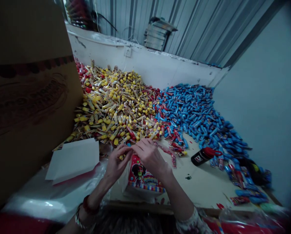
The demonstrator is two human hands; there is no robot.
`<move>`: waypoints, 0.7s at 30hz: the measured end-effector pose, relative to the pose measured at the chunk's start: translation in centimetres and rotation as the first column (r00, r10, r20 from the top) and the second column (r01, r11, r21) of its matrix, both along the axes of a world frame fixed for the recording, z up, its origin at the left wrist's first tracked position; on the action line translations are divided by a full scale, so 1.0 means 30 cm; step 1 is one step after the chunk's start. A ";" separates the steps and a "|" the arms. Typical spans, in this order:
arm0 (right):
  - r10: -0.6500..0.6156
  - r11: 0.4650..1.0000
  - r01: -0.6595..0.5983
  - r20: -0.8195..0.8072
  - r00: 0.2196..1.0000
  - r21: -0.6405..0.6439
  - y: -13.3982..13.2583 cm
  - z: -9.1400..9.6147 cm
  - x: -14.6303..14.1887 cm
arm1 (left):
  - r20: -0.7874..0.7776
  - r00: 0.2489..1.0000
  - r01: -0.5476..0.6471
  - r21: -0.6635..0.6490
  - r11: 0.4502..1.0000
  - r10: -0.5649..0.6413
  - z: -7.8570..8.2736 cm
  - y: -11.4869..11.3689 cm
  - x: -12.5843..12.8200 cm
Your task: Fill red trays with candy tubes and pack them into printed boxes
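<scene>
My left hand (117, 162) and my right hand (149, 156) meet close together above a printed red candy box (142, 174), and their curled fingers touch each other. Whatever lies between them is mostly hidden, though a small yellow tip shows at my left fingers. Just beyond my right hand, a strip of red-wrapped candies (171, 152) lies on the table. A large heap of yellow-capped candy tubes (113, 104) rises ahead of my hands, and a heap of blue-wrapped candies (191, 113) spreads to its right.
A tall cardboard carton (31, 113) stands at the left, with white paper sheets (73, 159) and clear plastic (43, 203) near it. A black bottle with a red cap (204, 156) lies on the pale tabletop (204, 185). White walls border the table's back and right.
</scene>
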State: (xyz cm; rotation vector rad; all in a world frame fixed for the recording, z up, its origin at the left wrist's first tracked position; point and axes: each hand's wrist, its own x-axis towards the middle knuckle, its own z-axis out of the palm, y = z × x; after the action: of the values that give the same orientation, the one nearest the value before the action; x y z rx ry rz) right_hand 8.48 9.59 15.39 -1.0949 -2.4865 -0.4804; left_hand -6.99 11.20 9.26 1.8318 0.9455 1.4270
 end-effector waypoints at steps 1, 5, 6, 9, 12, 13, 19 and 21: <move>0.005 1.000 -0.005 0.004 1.000 0.003 0.001 -0.002 -0.002 | 0.005 1.000 0.006 -0.001 1.000 -0.006 -0.001 0.000 -0.001; -0.023 0.999 0.022 0.035 0.999 0.031 0.020 -0.032 -0.012 | 0.059 0.997 0.055 -0.047 0.997 -0.052 -0.006 0.000 0.000; -0.043 0.998 0.041 0.041 0.998 0.036 0.030 -0.042 -0.010 | 0.080 0.995 0.069 -0.070 0.995 -0.063 -0.007 -0.002 0.002; -0.126 0.989 0.130 -0.058 0.990 0.072 0.062 -0.061 0.017 | 0.153 0.987 0.080 -0.155 0.985 -0.056 -0.010 -0.008 0.005; -0.170 0.964 0.224 -0.321 0.932 0.140 0.063 -0.040 0.055 | 0.215 0.977 0.066 -0.229 0.971 -0.016 -0.015 -0.011 0.006; -0.155 0.963 0.225 -0.370 0.916 0.152 0.051 -0.026 0.061 | 0.230 0.973 0.053 -0.241 0.969 0.004 -0.018 -0.011 0.006; -0.060 0.997 0.065 -0.127 0.990 0.036 -0.044 0.021 0.010 | 0.283 0.959 0.048 -0.231 0.972 0.020 -0.035 -0.009 0.023; -0.083 0.995 0.086 -0.062 0.995 0.044 -0.047 0.008 -0.007 | 0.282 0.960 0.058 -0.206 0.977 0.002 -0.037 -0.010 0.029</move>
State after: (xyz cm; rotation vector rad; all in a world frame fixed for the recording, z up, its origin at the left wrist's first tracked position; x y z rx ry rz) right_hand 8.26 8.18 15.63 -1.1826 -2.3732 -0.5194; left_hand -6.13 10.89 8.15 1.4371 0.8850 1.4601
